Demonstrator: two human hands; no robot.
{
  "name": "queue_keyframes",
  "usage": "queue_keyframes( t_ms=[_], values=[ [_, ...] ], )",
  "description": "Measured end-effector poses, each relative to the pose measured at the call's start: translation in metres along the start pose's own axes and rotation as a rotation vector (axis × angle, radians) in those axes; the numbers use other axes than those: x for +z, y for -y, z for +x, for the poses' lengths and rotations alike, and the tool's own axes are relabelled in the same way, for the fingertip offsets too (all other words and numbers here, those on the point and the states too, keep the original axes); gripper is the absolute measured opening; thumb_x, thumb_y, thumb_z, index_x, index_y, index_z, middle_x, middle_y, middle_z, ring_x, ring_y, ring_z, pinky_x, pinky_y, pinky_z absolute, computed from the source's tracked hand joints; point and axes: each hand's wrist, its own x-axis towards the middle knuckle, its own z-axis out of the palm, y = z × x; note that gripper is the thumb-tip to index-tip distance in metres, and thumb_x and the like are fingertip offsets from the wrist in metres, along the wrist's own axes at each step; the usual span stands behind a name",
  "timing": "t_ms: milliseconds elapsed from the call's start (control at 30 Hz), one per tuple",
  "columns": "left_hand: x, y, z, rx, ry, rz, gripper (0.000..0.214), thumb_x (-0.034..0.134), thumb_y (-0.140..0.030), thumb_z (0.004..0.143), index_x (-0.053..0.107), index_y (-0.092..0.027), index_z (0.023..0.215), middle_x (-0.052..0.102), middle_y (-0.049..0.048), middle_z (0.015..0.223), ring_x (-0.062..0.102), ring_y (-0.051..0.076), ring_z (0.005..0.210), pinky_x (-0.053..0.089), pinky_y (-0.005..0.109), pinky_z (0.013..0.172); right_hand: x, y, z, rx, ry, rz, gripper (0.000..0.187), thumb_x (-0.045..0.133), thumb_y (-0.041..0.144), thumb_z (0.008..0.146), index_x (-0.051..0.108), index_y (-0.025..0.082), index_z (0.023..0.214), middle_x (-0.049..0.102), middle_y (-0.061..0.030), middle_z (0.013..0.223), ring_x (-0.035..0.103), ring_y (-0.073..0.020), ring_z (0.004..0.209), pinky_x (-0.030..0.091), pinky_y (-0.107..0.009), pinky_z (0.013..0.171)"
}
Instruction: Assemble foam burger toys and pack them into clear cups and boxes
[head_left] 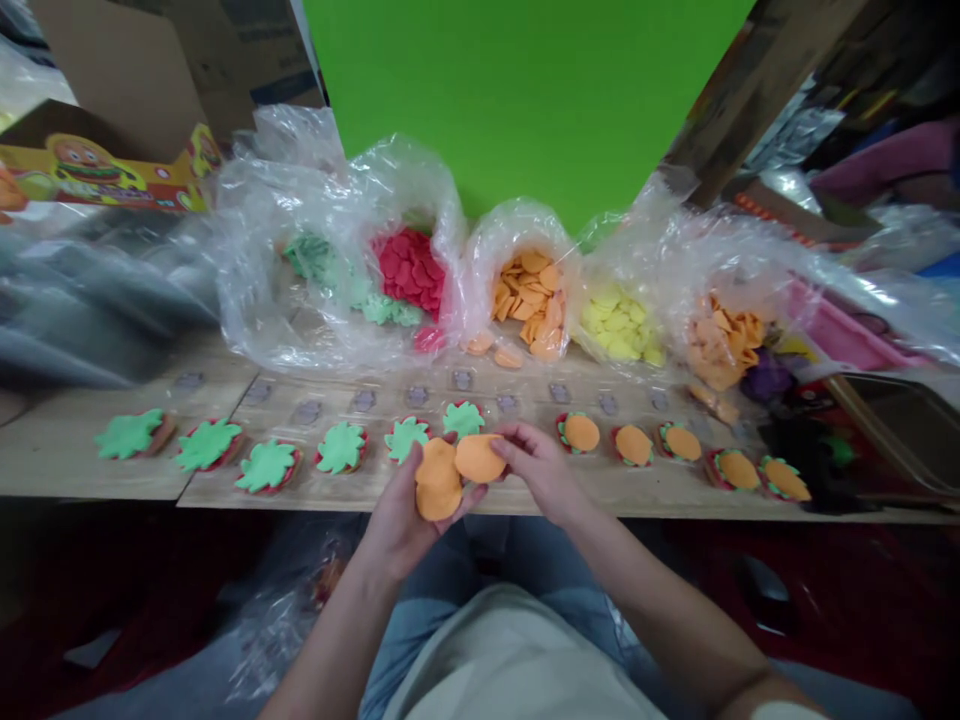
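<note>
Over the table's front edge, my left hand (pixel 409 512) is closed around several flat orange foam pieces (pixel 438 485). My right hand (pixel 541 468) pinches one oval orange foam piece (pixel 478 458) by its right side, overlapping those in the left. Just beyond the hands lies a toy burger stack topped with a green leaf-shaped foam piece (pixel 463 419). More green-topped stacks (pixel 341 447) run in a row to the left. To the right, several stacks (pixel 581 433) have an orange oval over the green layer.
Clear plastic bags along the back hold red pieces (pixel 411 268), orange pieces (pixel 531 295), yellow pieces (pixel 621 322) and green pieces (pixel 311 262). Small clear plastic parts (pixel 364 401) line the wooden table (pixel 517 497). A printed burger box (pixel 97 170) stands left; a phone-like dark object (pixel 900 420) lies right.
</note>
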Motion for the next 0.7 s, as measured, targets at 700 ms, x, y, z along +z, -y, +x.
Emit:
queue_keyframes(
  t_ms=[700],
  values=[
    [-0.013, 0.007, 0.014, 0.194, -0.104, 0.764, 0.066, 0.064, -0.03, 0.07, 0.034, -0.022, 0.128, 0.062, 0.0094, 0.1, 0.062, 0.016, 0.071, 0.051, 0.026, 0.056, -0.008, -0.036, 0.018, -0.608, -0.03, -1.277, 0.05, 0.041, 0.006, 0.079, 0.044, 0.014, 0.128, 0.044, -0.0107, 0.134, 0.024, -0.0248, 0.132, 0.027, -0.048, 0.105]
  ],
)
